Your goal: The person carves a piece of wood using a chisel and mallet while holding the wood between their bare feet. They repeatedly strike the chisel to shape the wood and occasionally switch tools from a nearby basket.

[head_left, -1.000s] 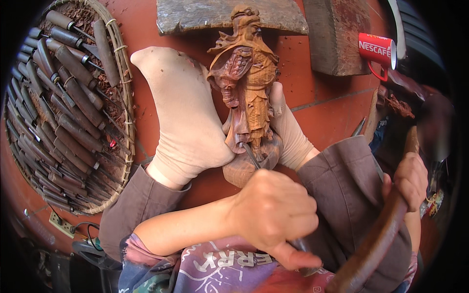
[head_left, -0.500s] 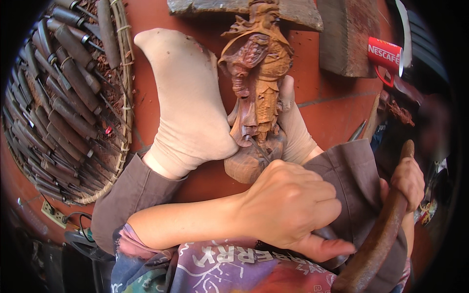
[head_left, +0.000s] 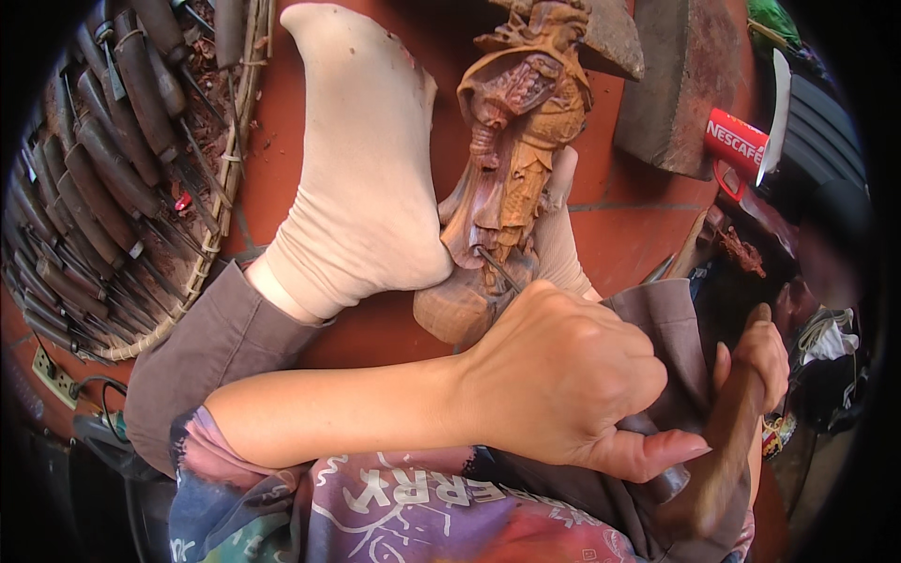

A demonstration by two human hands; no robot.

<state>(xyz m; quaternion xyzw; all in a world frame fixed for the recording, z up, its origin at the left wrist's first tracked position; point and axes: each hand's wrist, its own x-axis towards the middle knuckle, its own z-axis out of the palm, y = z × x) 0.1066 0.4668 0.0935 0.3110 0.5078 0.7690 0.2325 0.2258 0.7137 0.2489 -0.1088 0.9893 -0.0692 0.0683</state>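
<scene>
A carved wooden figurine point(head_left: 521, 141) lies between my socked feet, its rounded wooden base point(head_left: 455, 305) toward me. My left hand point(head_left: 572, 366) is closed around a carving chisel point(head_left: 668, 485); the thin blade meets the carving just above the base, and the butt of the handle shows below my thumb. At the right, my right hand point(head_left: 762, 361) grips a wooden club-like mallet point(head_left: 723, 450). The mallet's thick end, slightly blurred, is close beside the chisel's butt; whether they touch I cannot tell.
A round wicker basket point(head_left: 211, 253) full of wooden-handled chisels stands at the left on the red tile floor. Wooden blocks point(head_left: 671, 103) lie at the far side. A red mug point(head_left: 737, 145) is at the far right, and a power strip point(head_left: 54, 375) at the near left.
The mallet in my right hand has swung in toward the chisel's butt. The carving leans a little more to the right, and the whole view has shifted slightly.
</scene>
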